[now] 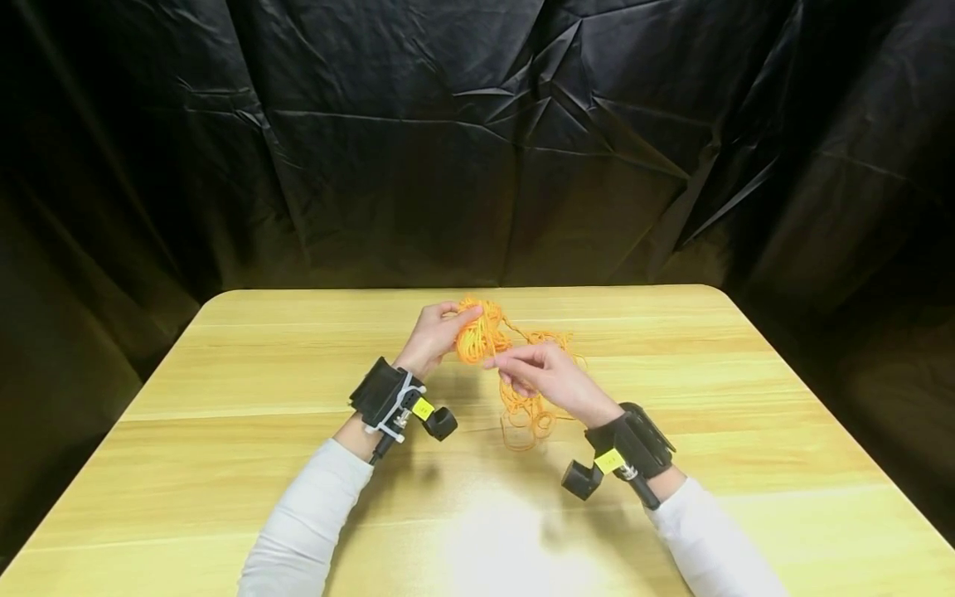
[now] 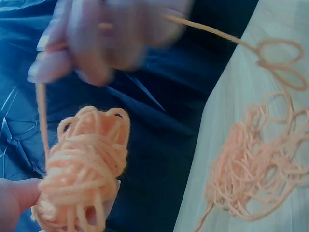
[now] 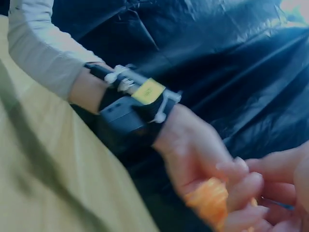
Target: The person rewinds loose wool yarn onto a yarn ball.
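Note:
A wound ball of orange yarn (image 1: pixel 477 336) is gripped by my left hand (image 1: pixel 435 332) above the far middle of the table. In the left wrist view the ball (image 2: pixel 84 164) shows many crossing wraps, with loops sticking out at the top. My right hand (image 1: pixel 550 377) pinches a strand of yarn (image 2: pixel 42 116) that runs taut to the ball. From the other side of that hand the strand trails off to a loose tangle of yarn (image 2: pixel 251 169) on the table. The right wrist view shows both hands close together, with part of the ball hidden behind fingers.
The light wooden table (image 1: pixel 224 464) spreads out on all sides, with rounded far corners. A black curtain (image 1: pixel 388 191) hangs behind it. Each wrist wears a black strap with a small camera (image 1: pixel 440 424).

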Action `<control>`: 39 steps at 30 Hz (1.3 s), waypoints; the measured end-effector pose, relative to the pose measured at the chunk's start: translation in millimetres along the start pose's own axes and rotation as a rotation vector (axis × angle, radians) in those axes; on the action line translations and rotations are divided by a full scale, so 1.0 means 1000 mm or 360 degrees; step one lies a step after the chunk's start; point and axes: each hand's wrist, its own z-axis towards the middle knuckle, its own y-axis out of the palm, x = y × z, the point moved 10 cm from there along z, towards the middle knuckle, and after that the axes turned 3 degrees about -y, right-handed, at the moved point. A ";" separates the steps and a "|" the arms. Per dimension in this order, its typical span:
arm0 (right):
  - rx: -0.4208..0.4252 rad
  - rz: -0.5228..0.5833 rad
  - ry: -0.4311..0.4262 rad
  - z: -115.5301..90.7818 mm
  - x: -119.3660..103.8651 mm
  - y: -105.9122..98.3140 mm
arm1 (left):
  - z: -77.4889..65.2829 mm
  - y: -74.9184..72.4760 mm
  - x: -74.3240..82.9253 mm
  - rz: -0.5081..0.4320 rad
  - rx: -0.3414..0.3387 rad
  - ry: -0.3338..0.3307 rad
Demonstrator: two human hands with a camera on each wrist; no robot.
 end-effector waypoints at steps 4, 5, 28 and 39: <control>-0.0157 0.0090 0.0017 -0.002 0.020 0.013 | -0.001 0.002 0.004 -0.0044 -0.0032 0.0016; -0.0187 0.0144 0.0037 -0.002 0.026 0.015 | -0.001 0.003 0.005 -0.0048 -0.0042 0.0020; 0.0034 0.0931 0.0454 0.028 0.084 -0.009 | -0.007 0.032 -0.008 0.0024 -0.0414 -0.0120; 0.0274 0.0596 0.0441 0.044 0.064 -0.041 | -0.010 0.039 -0.014 0.0123 -0.0530 -0.0150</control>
